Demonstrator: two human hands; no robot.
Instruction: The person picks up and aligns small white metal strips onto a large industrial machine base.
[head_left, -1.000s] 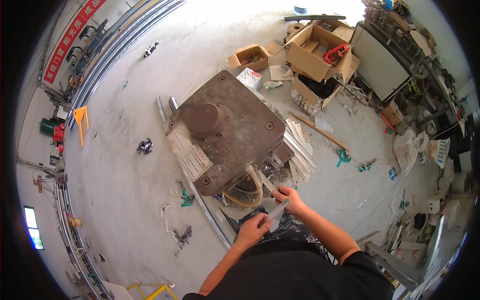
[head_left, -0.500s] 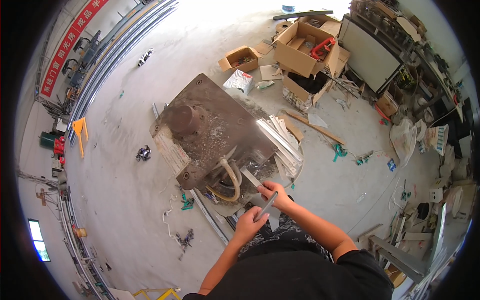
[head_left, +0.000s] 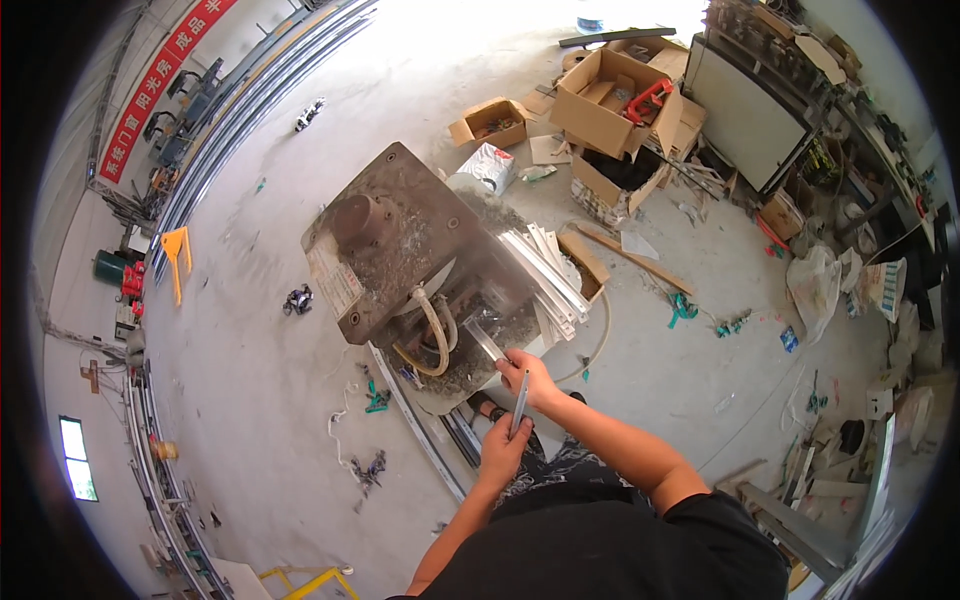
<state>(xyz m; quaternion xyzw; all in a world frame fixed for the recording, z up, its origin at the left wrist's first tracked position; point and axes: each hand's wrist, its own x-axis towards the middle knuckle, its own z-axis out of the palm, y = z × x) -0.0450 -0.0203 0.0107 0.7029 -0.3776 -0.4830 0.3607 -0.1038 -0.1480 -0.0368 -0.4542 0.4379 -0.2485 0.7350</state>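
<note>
Across the middle of the frame, a pale floor (head_left: 250,430) is spreading out under everything else. Along the upper left, long rails (head_left: 235,95) are running in a curved bundle. Left of centre, a brown machine (head_left: 400,215) is standing, its flat top showing a round boss (head_left: 357,221) and, at the near edge, a looped hose (head_left: 437,330). At the upper right, a large box (head_left: 600,110) is lying with its flaps spread, and a red tool (head_left: 650,100) is sitting in it; to its left a small box (head_left: 492,123) is holding loose bits. Just right of the machine, a pile of white strips (head_left: 545,285) is fanning out. At lower centre, the right hand (head_left: 525,375) is pinching the near end of a pale strip (head_left: 482,338) between thumb and fingers; that strip is pointing up and left toward the machine's near side, and whether its tip is touching there cannot be told. Below, the left hand (head_left: 500,450) is curling its fingers round the lower end of a shorter grey strip (head_left: 521,403), which is standing nearly upright in the frame, its upper end overlapping the right hand in view.
</note>
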